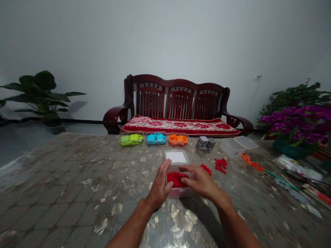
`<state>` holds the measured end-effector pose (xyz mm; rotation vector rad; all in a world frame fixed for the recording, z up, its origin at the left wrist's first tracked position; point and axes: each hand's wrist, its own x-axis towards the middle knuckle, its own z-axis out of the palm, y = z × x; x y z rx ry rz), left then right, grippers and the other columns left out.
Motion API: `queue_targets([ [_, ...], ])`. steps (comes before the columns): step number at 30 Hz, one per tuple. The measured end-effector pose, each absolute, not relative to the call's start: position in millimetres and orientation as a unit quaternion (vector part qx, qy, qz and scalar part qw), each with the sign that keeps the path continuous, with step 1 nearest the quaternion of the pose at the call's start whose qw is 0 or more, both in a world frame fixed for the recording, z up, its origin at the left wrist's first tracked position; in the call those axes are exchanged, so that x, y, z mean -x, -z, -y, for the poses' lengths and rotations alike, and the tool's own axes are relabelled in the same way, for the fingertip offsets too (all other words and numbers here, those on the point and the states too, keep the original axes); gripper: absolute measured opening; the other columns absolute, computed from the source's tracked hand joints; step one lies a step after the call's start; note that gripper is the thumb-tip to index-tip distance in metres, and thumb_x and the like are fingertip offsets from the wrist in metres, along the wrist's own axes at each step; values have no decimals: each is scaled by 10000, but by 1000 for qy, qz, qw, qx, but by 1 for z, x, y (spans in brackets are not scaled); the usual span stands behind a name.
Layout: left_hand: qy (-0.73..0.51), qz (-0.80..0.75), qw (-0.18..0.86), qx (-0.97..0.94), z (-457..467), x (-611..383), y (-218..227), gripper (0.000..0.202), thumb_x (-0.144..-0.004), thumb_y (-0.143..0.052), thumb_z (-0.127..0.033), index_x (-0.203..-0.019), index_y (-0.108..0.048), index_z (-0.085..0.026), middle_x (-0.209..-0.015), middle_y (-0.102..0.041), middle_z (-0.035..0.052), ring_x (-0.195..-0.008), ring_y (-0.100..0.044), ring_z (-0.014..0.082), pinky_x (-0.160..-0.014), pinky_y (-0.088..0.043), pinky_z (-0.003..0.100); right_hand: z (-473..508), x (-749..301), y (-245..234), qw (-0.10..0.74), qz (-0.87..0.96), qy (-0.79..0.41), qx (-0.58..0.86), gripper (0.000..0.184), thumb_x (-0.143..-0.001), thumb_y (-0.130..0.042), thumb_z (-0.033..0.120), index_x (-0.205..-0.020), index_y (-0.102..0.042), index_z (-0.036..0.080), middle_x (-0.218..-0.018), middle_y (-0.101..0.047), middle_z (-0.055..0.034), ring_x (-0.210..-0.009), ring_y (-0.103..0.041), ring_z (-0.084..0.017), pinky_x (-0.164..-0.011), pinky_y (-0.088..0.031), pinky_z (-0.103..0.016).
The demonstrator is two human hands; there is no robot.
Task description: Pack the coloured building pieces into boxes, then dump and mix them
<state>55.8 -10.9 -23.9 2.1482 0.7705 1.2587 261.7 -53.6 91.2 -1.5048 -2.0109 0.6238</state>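
A clear plastic box [181, 193] filled with red pieces [176, 179] sits on the table in front of me. My left hand [160, 187] rests against the box's left side, fingers stretched forward and thumb over the rim. My right hand [199, 179] lies over the box's right part, fingers extended leftward above the red pieces. Whether either hand holds a piece cannot be made out. The box's lid [177, 156] lies flat just behind it. More red pieces [220, 164] lie loose on the table to the right.
Along the far table edge stand boxes of green [131, 139], blue [156, 138] and orange pieces [178, 139], a grey-white pile [205, 143] and an empty clear box [234, 147]. Orange linked pieces [252, 163] and clutter lie right. A wooden bench [178, 106] stands behind.
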Motion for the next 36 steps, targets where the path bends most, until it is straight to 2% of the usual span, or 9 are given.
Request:
queue_targets([
  [4, -466, -283, 265, -796, 11, -55, 23, 663, -992, -425, -297, -1618, -212, -241, -1672, -257, 122, -1550, -234, 316, -1269, -212, 549, 51, -288, -88, 324, 671, -178, 642, 426, -851, -563, 250, -1242, -717, 184, -1218, -753, -112, -1106, -695, -271, -1004, -515, -437],
  [9, -461, -283, 265, -798, 10, -55, 26, 679, -971, -435, -262, -1615, -222, -237, -1667, -268, 126, -1549, -239, 318, -1269, -211, 548, 57, -315, -88, 221, 622, -44, 750, 517, -862, -601, 313, -1349, -653, 148, -1325, -698, -148, -1240, -620, -346, -1073, -450, -491],
  [14, -464, -274, 257, -802, 9, -55, 26, 652, -1000, -415, -311, -1616, -210, -246, -1672, -253, 127, -1552, -229, 319, -1267, -211, 550, 65, -314, -86, 118, 612, -14, 782, 637, -834, -680, 371, -1430, -590, 164, -1366, -669, -166, -1287, -579, -372, -1062, -442, -481],
  [18, -467, -273, 258, -800, 9, -54, 25, 644, -1011, -407, -337, -1617, -204, -255, -1671, -253, 124, -1550, -233, 320, -1263, -217, 552, 66, -313, -81, 107, 613, 3, 783, 606, -838, -660, 318, -1422, -597, 168, -1299, -701, -171, -1242, -604, -361, -1032, -450, -469],
  [21, -469, -276, 258, -799, 9, -54, 26, 650, -1006, -416, -326, -1617, -206, -262, -1667, -258, 123, -1548, -236, 319, -1262, -218, 550, 65, -317, -76, 134, 610, 11, 781, 605, -822, -665, 297, -1410, -605, 167, -1272, -709, -167, -1220, -610, -354, -1034, -446, -467],
  [24, -467, -278, 258, -799, 9, -55, 27, 655, -998, -415, -300, -1617, -202, -272, -1669, -255, 113, -1551, -229, 309, -1265, -211, 551, 65, -319, -74, 210, 620, -1, 756, 620, -807, -665, 299, -1413, -593, 193, -1292, -699, -132, -1215, -607, -324, -1053, -444, -454],
  [28, -469, -280, 261, -796, 10, -56, 25, 656, -990, -415, -289, -1614, -214, -265, -1669, -259, 107, -1551, -231, 305, -1267, -210, 548, 63, -308, -82, 297, 687, -78, 659, 636, -783, -664, 246, -1414, -582, 222, -1371, -656, -95, -1247, -588, -272, -1079, -444, -426],
  [31, -472, -284, 266, -791, 11, -56, 24, 656, -989, -425, -303, -1612, -227, -255, -1671, -261, 115, -1549, -240, 315, -1265, -221, 546, 60, -294, -94, 290, 730, -127, 606, 606, -784, -675, 215, -1386, -611, 239, -1350, -667, -87, -1256, -579, -272, -1083, -441, -434],
  [36, -468, -283, 262, -795, 11, -55, 23, 660, -990, -430, -314, -1614, -228, -244, -1671, -259, 129, -1548, -240, 329, -1263, -222, 560, 56, -286, -103, 213, 759, -197, 583, 663, -719, -726, 177, -1373, -638, 241, -1317, -688, -95, -1232, -590, -298, -1075, -445, -450],
])
